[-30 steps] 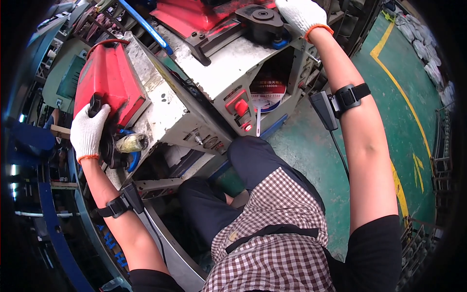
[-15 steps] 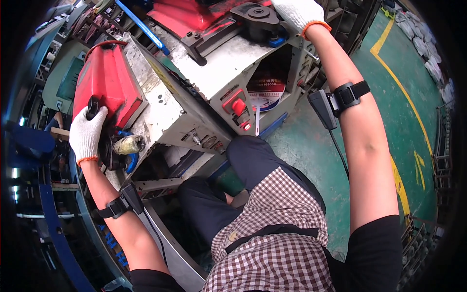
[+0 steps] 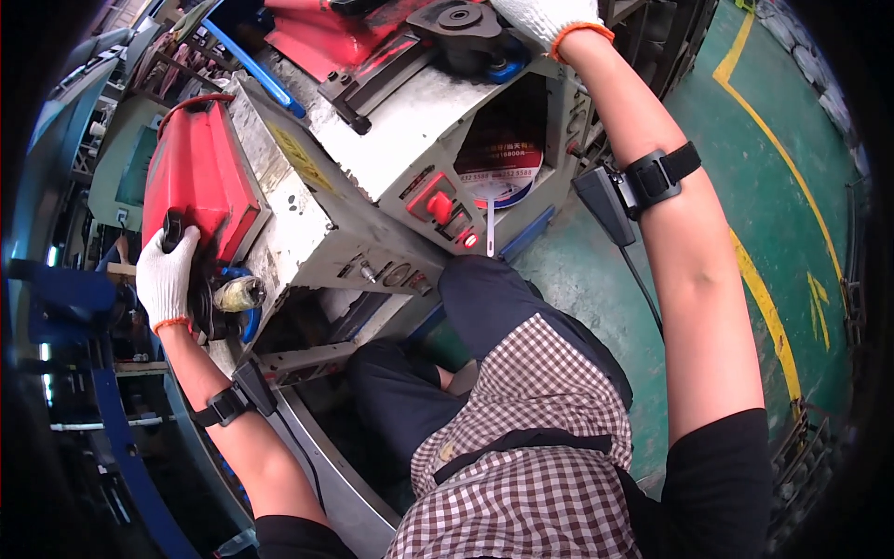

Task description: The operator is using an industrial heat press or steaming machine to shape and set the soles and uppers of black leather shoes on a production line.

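Observation:
My left hand [image 3: 166, 279], in a white knit glove with an orange cuff, is closed around a black handle [image 3: 174, 231] at the near end of a red machine cover [image 3: 198, 177]. Just beside it, a tape-wrapped cylinder [image 3: 239, 293] sticks out next to a blue bracket. My right hand [image 3: 549, 17], gloved the same way, reaches to the top edge by a second machine. Its fingers are cut off by the picture's edge, so their grip is hidden. Nearest to it is a black round-topped metal part [image 3: 461, 20] with a blue piece underneath.
Two worn white machine housings [image 3: 358, 238] stand before my knees. The right one bears a red switch [image 3: 436, 205] and an open compartment holding a round fan with a white handle [image 3: 491, 226]. A blue bar [image 3: 251, 65] lies between them. Green floor [image 3: 596, 279] with yellow lines spreads right.
The view has shifted slightly, and my right hand sits a little higher and further left in the picture. My left hand stays on the black handle.

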The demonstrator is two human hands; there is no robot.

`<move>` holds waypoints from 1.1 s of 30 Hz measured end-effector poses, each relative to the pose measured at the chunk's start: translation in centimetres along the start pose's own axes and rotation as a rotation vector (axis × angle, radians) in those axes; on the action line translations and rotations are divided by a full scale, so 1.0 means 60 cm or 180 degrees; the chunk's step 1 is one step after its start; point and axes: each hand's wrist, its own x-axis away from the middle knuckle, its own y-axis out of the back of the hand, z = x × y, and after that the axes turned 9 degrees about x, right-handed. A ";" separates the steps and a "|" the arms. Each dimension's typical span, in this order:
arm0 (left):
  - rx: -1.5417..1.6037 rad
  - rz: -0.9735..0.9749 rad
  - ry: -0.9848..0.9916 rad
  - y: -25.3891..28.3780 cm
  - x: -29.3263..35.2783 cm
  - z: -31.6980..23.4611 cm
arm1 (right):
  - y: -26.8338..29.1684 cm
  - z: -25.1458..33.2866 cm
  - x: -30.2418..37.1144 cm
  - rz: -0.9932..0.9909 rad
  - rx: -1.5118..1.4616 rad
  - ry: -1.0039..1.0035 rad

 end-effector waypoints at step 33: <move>0.0139 -0.0110 -0.0152 -0.016 -0.014 0.033 | -0.017 -0.014 0.002 -0.0182 -0.0412 0.0058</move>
